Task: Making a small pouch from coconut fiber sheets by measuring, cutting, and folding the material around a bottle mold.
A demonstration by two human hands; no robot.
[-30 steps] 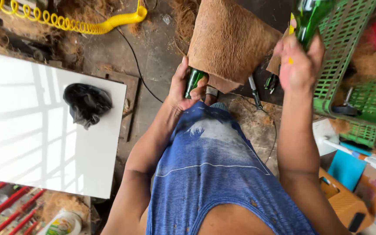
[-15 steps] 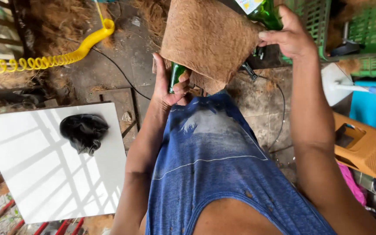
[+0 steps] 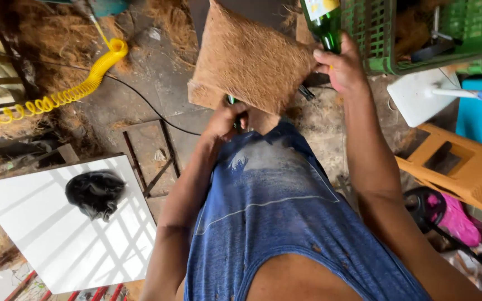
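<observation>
- The fingers of the left hand are curled shut around the neck of a green bottle; only a small piece of the glass shows under the fibre sheet.
- The right hand is closed on a second green bottle, and its fingertips also pinch the right corner of the coconut fibre sheet.
- The sheet hangs between both hands, above the knees, in front of the blue shirt.
- To do this well, I think both grips should stay firm, because glass is slippery and the sheet hides the lower bottle.
- Around: a green crate just beside the right hand, a yellow coiled hose, a white board with a black cloth.
</observation>
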